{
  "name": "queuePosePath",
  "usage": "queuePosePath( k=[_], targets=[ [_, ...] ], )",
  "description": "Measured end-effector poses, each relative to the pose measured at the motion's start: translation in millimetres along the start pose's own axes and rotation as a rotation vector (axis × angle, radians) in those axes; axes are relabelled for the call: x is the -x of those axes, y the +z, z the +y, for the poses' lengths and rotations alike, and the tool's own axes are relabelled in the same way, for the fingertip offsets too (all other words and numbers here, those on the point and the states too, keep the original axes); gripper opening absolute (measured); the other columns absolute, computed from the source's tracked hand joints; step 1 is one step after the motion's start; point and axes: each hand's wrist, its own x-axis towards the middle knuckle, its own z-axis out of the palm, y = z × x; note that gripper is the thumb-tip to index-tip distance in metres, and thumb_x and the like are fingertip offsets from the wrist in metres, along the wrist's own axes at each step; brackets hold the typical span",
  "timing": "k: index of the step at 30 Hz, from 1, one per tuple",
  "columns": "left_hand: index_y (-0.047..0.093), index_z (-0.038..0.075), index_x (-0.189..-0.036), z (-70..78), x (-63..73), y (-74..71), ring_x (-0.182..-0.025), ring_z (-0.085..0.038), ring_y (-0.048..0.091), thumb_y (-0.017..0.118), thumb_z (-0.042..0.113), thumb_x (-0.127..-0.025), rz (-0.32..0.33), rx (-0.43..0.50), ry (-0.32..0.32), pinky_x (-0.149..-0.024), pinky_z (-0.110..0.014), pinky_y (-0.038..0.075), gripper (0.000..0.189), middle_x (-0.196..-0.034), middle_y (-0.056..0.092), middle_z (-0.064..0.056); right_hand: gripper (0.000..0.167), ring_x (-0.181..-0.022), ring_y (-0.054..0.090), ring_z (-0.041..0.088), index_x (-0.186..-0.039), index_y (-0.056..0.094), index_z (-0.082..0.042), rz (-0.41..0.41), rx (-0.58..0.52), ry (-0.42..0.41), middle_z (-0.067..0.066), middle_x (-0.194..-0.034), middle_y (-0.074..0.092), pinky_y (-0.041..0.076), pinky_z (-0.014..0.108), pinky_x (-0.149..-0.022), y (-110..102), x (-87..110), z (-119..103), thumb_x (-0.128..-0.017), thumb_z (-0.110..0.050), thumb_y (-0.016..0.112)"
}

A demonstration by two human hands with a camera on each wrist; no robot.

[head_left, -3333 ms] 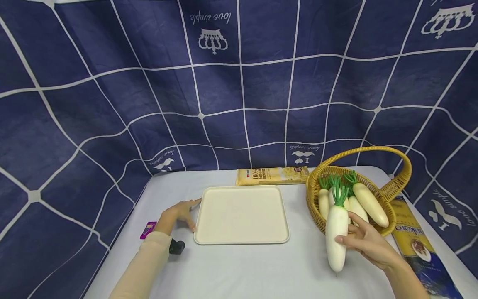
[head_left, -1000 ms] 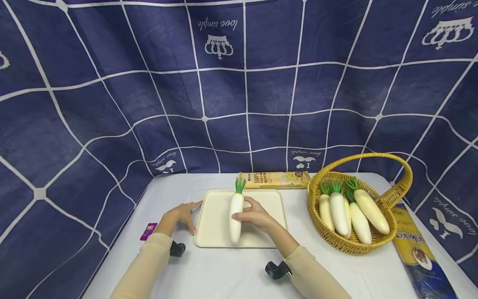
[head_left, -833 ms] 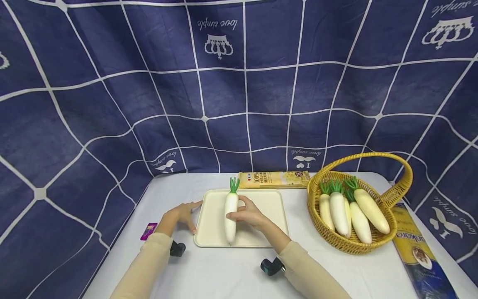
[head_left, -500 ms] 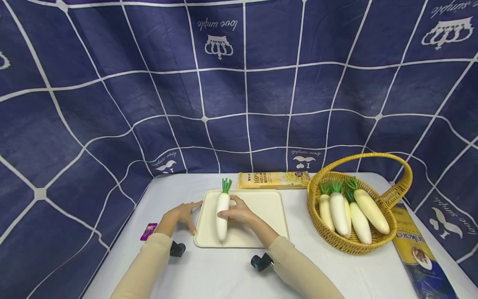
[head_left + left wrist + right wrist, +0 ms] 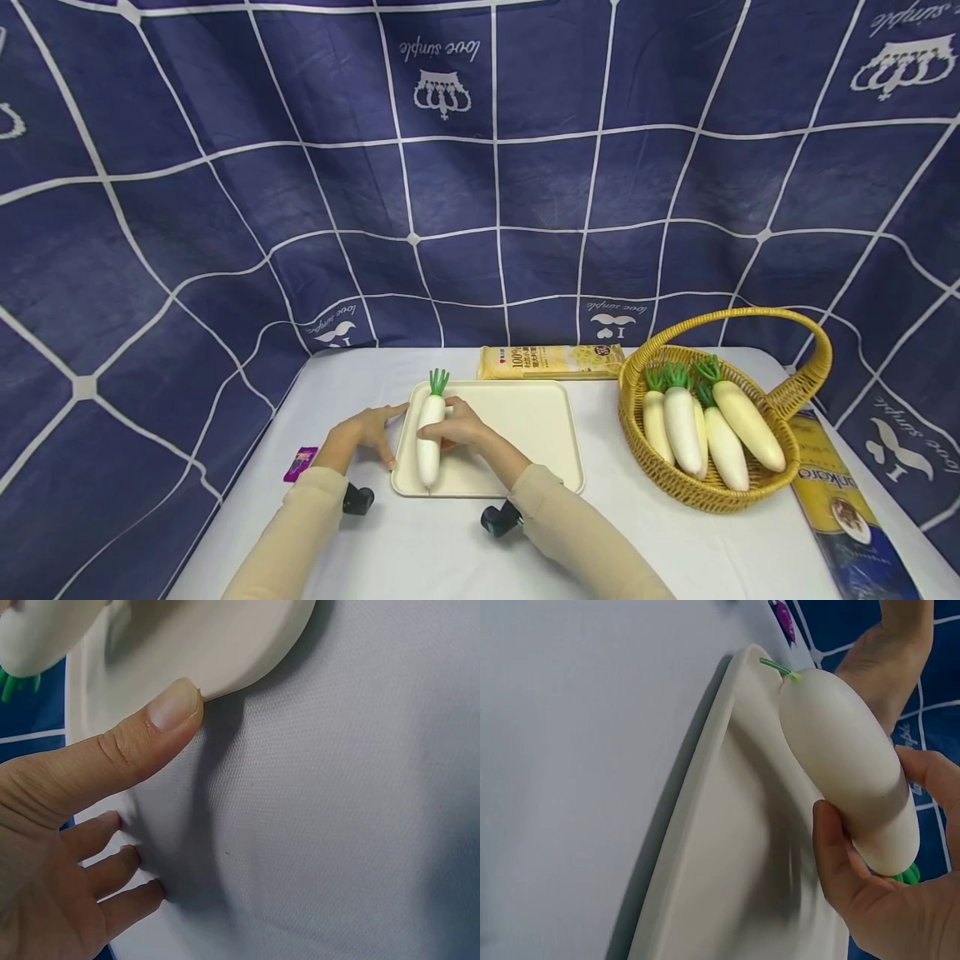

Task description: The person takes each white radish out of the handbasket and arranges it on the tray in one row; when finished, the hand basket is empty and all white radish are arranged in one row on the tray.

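My right hand [image 5: 461, 427] pinches a white radish [image 5: 429, 462] with green leaf stems between thumb and fingers. The radish is held over the left part of a cream rectangular tray [image 5: 517, 433], its stems towards the back. In the right wrist view the radish [image 5: 840, 735] is tilted above the tray floor, with shadow beneath it. My left hand [image 5: 367, 429] is spread at the tray's left edge. The left wrist view shows its thumb [image 5: 142, 739] resting on the tray's rim near a corner, the other fingers lying beside the tray on the white cloth.
A wicker basket [image 5: 708, 498] with a tall handle stands at the right, holding several white radishes [image 5: 750, 425]. A yellow packet [image 5: 555, 362] lies behind the tray. A blue-and-yellow bag [image 5: 847, 508] lies right of the basket, a small purple packet [image 5: 300, 464] by the left forearm.
My right hand has carried the radish from beside the basket onto the tray's side, then further left across the tray. The left hand has stayed at the tray's left edge.
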Motion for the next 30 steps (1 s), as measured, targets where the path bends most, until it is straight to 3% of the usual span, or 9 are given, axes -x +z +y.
queuePosePath(
  k=[5,13,22,30],
  targets=[
    [0.033,0.012,-0.146,1.0,1.7,-0.8,-0.131,-0.053,0.028,0.092,0.023,-0.048,0.005,-0.005,0.006,-0.104,-0.066,0.025,0.115,-0.143,0.030,-0.034,0.074,-0.072,0.064,0.022,-0.129,0.042,0.004,0.045,0.066,0.024,0.014,-0.097,0.057,0.059,0.033,-0.061,9,-0.7,-2,-0.067,-0.014,0.079],
    [0.032,0.013,-0.147,1.4,2.8,-0.1,-0.131,-0.052,0.028,0.092,0.024,-0.048,0.007,0.001,-0.003,-0.105,-0.065,0.026,0.116,-0.144,0.030,-0.033,0.051,-0.061,0.064,0.021,-0.107,0.052,0.004,0.070,0.100,0.045,0.010,-0.081,0.060,0.059,0.034,-0.056,17,-3.7,-1,-0.066,-0.012,0.079],
    [0.033,0.012,-0.146,2.9,4.0,-0.1,-0.130,-0.053,0.029,0.092,0.022,-0.048,0.005,0.000,-0.011,-0.104,-0.066,0.026,0.115,-0.144,0.030,-0.034,0.051,-0.056,0.065,0.022,-0.105,0.052,0.005,0.075,0.142,0.088,0.012,-0.077,0.058,0.058,0.031,-0.052,22,-7.9,-2,-0.068,-0.015,0.080],
    [0.034,0.013,-0.146,4.8,4.5,-0.2,-0.130,-0.054,0.029,0.092,0.023,-0.049,0.012,-0.016,-0.014,-0.104,-0.066,0.027,0.114,-0.143,0.030,-0.034,0.049,-0.054,0.065,0.021,-0.102,0.053,0.004,0.093,0.157,0.061,0.011,-0.076,0.058,0.058,0.030,-0.051,25,-8.7,0,-0.068,-0.017,0.082]
  ],
)
